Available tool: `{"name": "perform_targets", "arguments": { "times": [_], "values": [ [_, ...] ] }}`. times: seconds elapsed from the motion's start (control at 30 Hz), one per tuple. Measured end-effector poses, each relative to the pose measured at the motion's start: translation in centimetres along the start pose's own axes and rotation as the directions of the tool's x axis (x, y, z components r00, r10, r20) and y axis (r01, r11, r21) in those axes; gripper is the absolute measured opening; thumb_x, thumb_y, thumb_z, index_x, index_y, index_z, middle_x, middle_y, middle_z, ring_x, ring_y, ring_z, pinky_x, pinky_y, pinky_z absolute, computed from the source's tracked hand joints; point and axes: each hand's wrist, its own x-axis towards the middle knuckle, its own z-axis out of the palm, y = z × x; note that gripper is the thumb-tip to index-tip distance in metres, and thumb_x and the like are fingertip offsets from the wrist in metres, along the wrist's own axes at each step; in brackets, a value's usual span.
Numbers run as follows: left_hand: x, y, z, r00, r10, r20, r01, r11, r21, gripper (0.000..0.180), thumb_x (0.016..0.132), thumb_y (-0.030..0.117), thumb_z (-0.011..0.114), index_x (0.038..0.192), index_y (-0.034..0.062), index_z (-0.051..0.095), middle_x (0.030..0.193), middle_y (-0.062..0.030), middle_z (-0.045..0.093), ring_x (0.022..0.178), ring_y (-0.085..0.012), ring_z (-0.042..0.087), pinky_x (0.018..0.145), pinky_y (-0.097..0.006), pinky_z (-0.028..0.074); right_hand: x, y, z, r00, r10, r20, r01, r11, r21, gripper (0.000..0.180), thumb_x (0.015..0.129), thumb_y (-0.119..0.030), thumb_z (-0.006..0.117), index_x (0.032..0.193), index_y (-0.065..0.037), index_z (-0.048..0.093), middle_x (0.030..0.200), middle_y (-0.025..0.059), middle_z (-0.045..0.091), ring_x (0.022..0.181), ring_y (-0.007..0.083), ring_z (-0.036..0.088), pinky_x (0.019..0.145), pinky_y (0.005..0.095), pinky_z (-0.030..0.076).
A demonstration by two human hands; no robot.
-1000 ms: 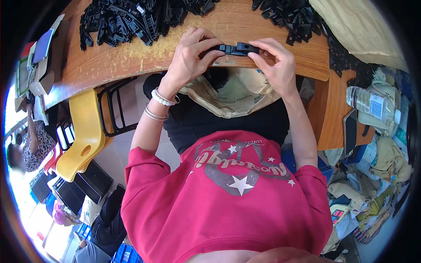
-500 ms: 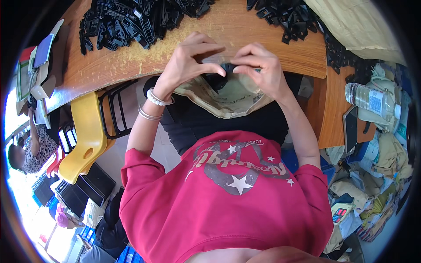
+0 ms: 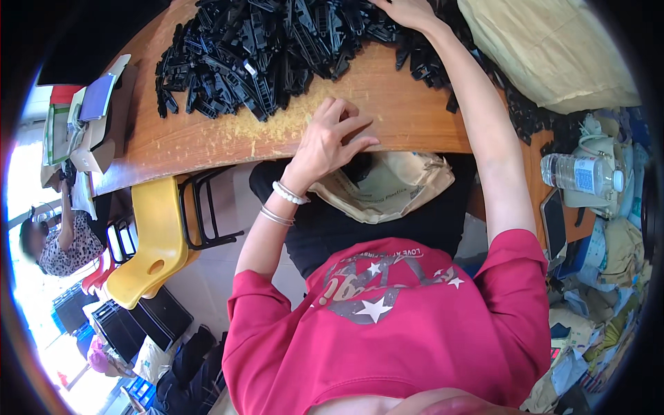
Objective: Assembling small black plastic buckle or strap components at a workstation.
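Head view: a person in a red top sits at a curved wooden worktop (image 3: 207,142), seen from above.
Left hand (image 3: 332,142): centre of the frame, at the near edge of the worktop, fingers spread and slightly curled; nothing can be made out in its grip, though the palm side is hidden.
Left wrist: white bead bracelet (image 3: 289,193) and thin bangles just below it.
Right hand (image 3: 408,10): top centre of the frame, arm stretched out, fingers resting on the black parts; whether it pinches one cannot be told, as the fingertips are cut off by the upper edge.
Black plastic parts (image 3: 263,48): large loose heap across the upper part of the worktop, continuing to the right under the right forearm.
Tan bag (image 3: 387,187): open on the lap, just below the worktop edge and beside the left hand.
Beige sack (image 3: 546,48): upper right, lying on the worktop.
Yellow chair (image 3: 152,242): lower left, beside the worktop.
Water bottle (image 3: 581,174): right edge, lying among clutter.
Another person (image 3: 59,238): far left, seated.
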Motion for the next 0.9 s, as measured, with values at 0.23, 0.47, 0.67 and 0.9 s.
{"name": "perform_targets", "arguments": {
  "times": [0.23, 0.47, 0.67, 0.9],
  "values": [
    [0.6, -0.1, 0.6, 0.990, 0.140, -0.021, -0.134, 0.976, 0.170, 0.029, 0.077, 0.027, 0.076, 0.097, 0.0082, 0.070, 0.091, -0.0076, 0.057, 0.087, -0.0258, 0.054, 0.076, -0.038, 0.047, -4.2, -2.9, -0.4, 0.989, -0.077, -0.123, 0.079, 0.997, 0.009, 0.061, 0.097, -0.055, 0.042, 0.125, -0.005, 0.061, 0.130, 0.0162, 0.059, 0.123, 0.0324, 0.052, 0.104, 0.0421, 0.040],
    [2.3, 0.2, 1.9, 0.979, 0.041, -0.198, -0.039, 0.999, 0.015, 0.021, 0.081, 0.010, 0.072, 0.100, 0.0038, 0.069, 0.091, -0.0115, 0.062, 0.082, -0.0278, 0.062, 0.069, -0.035, 0.051, -7.6, -2.1, -1.2, 0.929, -0.160, -0.333, 0.256, 0.929, 0.268, 0.043, 0.098, -0.037, 0.052, 0.116, 0.000, 0.065, 0.124, 0.0187, 0.060, 0.118, 0.0354, 0.054, 0.098, 0.0402, 0.044],
    [1.8, -1.8, 1.2, 0.915, 0.126, -0.384, -0.018, 0.962, 0.274, 0.019, 0.079, -0.001, 0.066, 0.098, 0.0035, 0.068, 0.099, -0.0112, 0.061, 0.083, -0.0284, 0.063, 0.070, -0.033, 0.052, -18.7, -3.3, -3.4, 0.864, -0.378, -0.332, 0.463, 0.856, 0.230, 0.010, 0.085, -0.001, 0.059, 0.091, 0.001, 0.065, 0.091, 0.0133, 0.064, 0.085, 0.0315, 0.064, 0.076, 0.0368, 0.052],
    [4.4, 0.0, 1.8, 0.945, 0.280, 0.169, -0.325, 0.748, 0.578, 0.044, 0.073, 0.015, 0.071, 0.113, 0.0043, 0.058, 0.118, -0.0102, 0.055, 0.104, -0.0250, 0.055, 0.088, -0.034, 0.046, -22.8, -3.0, 0.0, 0.800, -0.504, -0.326, 0.473, 0.864, -0.175, 0.014, 0.079, 0.003, 0.056, 0.091, 0.000, 0.064, 0.102, 0.0105, 0.058, 0.095, 0.0272, 0.059, 0.081, 0.0374, 0.052]
  ]
}}
